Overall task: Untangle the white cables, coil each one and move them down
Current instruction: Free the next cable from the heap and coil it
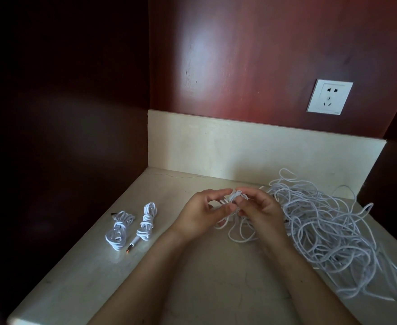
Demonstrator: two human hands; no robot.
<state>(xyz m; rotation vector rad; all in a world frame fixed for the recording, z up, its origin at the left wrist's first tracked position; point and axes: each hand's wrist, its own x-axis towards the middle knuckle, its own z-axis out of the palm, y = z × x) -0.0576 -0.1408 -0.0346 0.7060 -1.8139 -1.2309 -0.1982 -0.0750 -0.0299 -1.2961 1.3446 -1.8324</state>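
Your left hand (202, 212) and right hand (260, 212) meet below and to the left of the white square wall socket (329, 96), raised a little over the pale cream stone surface (204, 277). Both hands have their fingers curled in. Between them, they pinch a small bunch of thin white cable (231, 198) at the fingertips, your left thumb and forefinger on one side and your right fingertips on the other. From that bunch, slack loops (239, 238) fall to the surface under your palms.

Directly below the socket lies the big tangled heap of white cables (321, 231), a loose mass of crossing loops. It touches your right hand and spreads toward the near right edge. The cable you hold runs into it, though you cannot tell which strand it is.

Far to the lower left of the socket, well apart from the heap, two coiled white cable bundles (119, 231) lie side by side. Each is wrapped tight around its middle. The one nearer the socket (147, 221) shows an orange-tipped plug (128, 250) at its near end.
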